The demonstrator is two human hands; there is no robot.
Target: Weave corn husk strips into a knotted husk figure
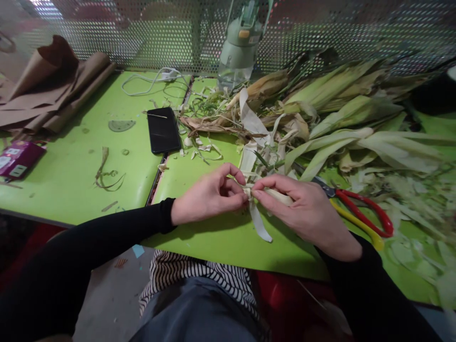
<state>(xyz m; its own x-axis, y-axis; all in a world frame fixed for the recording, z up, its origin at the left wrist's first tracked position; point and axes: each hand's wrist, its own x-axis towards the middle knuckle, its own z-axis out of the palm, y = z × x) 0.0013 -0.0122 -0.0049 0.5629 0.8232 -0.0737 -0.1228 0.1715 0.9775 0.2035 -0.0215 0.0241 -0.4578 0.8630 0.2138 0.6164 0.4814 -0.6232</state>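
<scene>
Near the front edge of the green table, my left hand (217, 190) and my right hand (297, 202) meet fingertip to fingertip. Both pinch pale corn husk strips (261, 223); one strip hangs down between them and another piece runs under my right palm. The exact crossing of the strips is hidden by my fingers. Just beyond, a cream husk strip (249, 159) leads up into the heap. To the right of my right hand lie scissors (366, 213) with one red and one yellow handle, their blades partly covered by husk.
A heap of corn husks (342, 109) spreads over the back right, with shreds along the right. A green-lidded bottle (238, 47) stands against the perforated metal screen (160, 38). Left are a phone (164, 130), white cable (153, 80), protractor (121, 125), brown paper (71, 90) and purple box (21, 159).
</scene>
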